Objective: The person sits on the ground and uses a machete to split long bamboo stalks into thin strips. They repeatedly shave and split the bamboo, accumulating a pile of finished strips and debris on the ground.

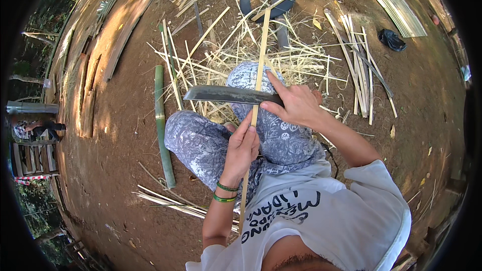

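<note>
A long, pale bamboo strip (263, 40) runs upright through the middle of the head view, over my right knee and down past my chest. My left hand (241, 150) pinches it between thumb and fingers just below the blade. My right hand (301, 104) is closed round the handle of a machete (221, 94), most of the handle hidden in the palm. The dark blade lies crosswise over the strip, its tip toward the left. My right index finger stretches forward beside the strip and the thumb presses near the blade's base.
Thin shavings (296, 57) litter the ground ahead of my knees. A green bamboo pole (160, 120) lies at my left. Cut strips (351, 55) and a black plastic bag (391, 40) lie to the right. Farther ahead are a black ring (246, 2) and a log (281, 32).
</note>
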Action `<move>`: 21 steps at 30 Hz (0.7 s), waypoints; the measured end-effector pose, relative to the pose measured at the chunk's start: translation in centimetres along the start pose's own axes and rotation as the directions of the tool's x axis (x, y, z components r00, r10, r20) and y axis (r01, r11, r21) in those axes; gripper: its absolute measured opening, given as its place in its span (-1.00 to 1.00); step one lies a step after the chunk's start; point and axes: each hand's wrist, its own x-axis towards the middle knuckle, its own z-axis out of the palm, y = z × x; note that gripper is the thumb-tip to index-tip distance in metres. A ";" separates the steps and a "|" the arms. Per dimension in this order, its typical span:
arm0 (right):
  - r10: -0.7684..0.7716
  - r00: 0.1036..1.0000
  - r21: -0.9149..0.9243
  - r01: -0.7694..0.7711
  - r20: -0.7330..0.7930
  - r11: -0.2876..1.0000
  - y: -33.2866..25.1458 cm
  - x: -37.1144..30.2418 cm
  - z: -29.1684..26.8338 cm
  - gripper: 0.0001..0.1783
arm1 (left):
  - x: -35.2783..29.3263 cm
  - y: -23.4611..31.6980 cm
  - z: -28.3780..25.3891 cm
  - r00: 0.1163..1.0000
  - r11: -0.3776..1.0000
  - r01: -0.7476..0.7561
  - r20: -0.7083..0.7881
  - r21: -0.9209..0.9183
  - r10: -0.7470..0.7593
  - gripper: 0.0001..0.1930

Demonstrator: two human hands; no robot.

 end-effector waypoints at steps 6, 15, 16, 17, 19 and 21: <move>0.023 0.998 -0.014 -0.024 -0.061 1.000 0.3 0.0 -0.4 -0.06 | -0.8 -0.3 0.1 1.000 0.998 0.004 0.008 0.060 -0.004 -0.50; 0.009 0.999 -0.008 -0.009 -0.044 1.000 0.4 -0.5 0.1 0.00 | -3.2 -0.7 0.0 0.999 0.984 0.007 -0.049 0.176 0.001 -0.50; 0.011 0.999 0.003 -0.011 -0.038 1.000 0.4 -0.6 0.1 0.00 | -3.5 -0.9 0.0 0.998 0.978 0.005 -0.056 0.208 0.007 -0.50; 0.019 1.000 -0.004 -0.019 -0.023 1.000 0.3 -0.6 -0.1 0.00 | -3.8 -1.0 -0.1 0.998 0.971 0.002 -0.063 0.240 0.014 -0.50; 0.033 0.999 -0.018 -0.033 0.007 0.999 -0.1 -0.7 -0.5 0.01 | -4.1 -0.9 -0.2 0.999 0.977 0.012 -0.054 0.215 0.000 -0.51; 0.037 0.999 -0.009 -0.036 0.012 0.999 0.0 -0.8 -0.2 -0.01 | -4.6 -1.2 -0.2 0.998 0.977 0.017 -0.059 0.215 -0.004 -0.51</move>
